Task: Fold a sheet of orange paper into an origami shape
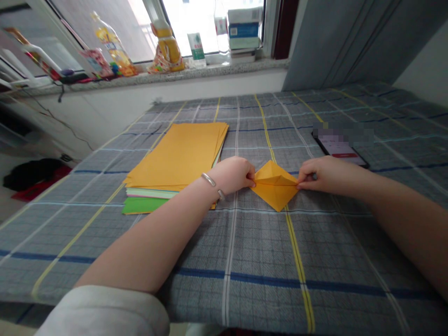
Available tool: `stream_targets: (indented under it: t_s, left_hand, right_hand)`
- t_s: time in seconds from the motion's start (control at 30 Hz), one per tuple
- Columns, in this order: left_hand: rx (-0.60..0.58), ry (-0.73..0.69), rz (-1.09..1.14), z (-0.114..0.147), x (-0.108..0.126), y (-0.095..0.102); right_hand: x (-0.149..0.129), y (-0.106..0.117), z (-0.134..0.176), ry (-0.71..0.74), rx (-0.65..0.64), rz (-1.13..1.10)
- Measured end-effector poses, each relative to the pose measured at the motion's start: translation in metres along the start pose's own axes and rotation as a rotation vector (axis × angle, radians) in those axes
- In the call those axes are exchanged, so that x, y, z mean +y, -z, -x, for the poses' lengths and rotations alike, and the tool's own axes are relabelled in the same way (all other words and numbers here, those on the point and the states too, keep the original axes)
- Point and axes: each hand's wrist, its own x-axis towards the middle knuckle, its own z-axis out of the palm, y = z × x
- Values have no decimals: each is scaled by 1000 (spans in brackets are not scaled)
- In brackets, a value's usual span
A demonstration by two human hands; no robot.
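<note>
A folded orange paper (276, 193), diamond-shaped with a crease running across its middle, is held out over the plaid cloth. My left hand (238, 175), with a silver bangle at the wrist, pinches its left corner. At the right corner, the fingertips of my right hand (317, 172) are closed on the same paper. Its upper half bulges up a little along the crease. Left of my left hand lies a stack of paper (182, 149), orange on top, with white and green sheets showing at the near edge. My left forearm hides part of the stack.
A phone (339, 147) with a lit screen lies beyond my right hand. The grey plaid cloth (266, 261) covers the surface. Along the windowsill (224, 70) stand a drink bottle (114, 44), a yellow jug (168, 46) and several boxes. A grey curtain (343, 42) hangs at the right.
</note>
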Motion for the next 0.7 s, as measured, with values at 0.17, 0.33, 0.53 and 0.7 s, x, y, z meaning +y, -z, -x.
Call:
stream_targets:
  t_s: [0.17,0.33,0.53,0.7]
  left_hand:
    - [-26,110,-8,5,4,6]
    - [-29,145,-26,8,4,9]
    - [-41,73,23,4,-5,4]
    - [52,-171,169,-5,-11,-8]
  right_hand:
    - [-3,3,1,-131,-57,22]
    - [-6,7,3,-172,-85,28]
    - [-4,5,4,-151,-72,-57]
    - [-4,1,1,37,28,-167]
